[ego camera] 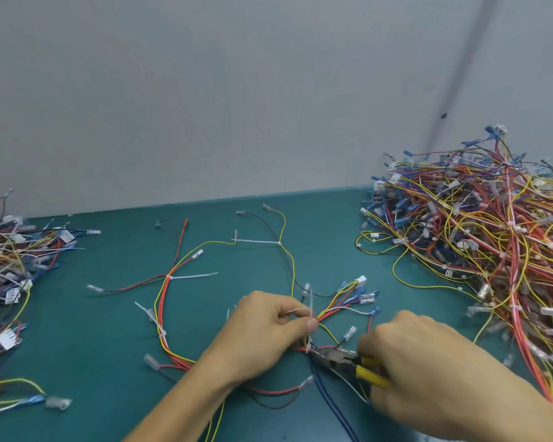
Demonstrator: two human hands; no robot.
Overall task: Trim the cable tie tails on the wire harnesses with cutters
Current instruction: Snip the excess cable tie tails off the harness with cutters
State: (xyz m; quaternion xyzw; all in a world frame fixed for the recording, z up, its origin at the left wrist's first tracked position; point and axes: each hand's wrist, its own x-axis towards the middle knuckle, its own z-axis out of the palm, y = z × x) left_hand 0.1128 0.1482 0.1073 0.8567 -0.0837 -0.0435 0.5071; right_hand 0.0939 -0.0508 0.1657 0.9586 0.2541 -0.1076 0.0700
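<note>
A wire harness (173, 301) of red, yellow, black and blue wires lies spread on the green table (109, 330). Several white cable ties bind it; long tails stick out, such as one tail (195, 276) at the middle left and another tail (256, 241) farther back. My left hand (268, 333) pinches an upright white tie tail (310, 301) near the bundle of blue connectors. My right hand (428, 362) grips the yellow-handled cutters (348, 360), whose metal jaws sit at the base of that tie.
A large heap of harnesses (479, 237) fills the right side of the table. A smaller pile of harnesses (10, 260) lies at the left edge. A grey wall (205, 90) stands behind the table. Loose connectors (58, 402) lie front left.
</note>
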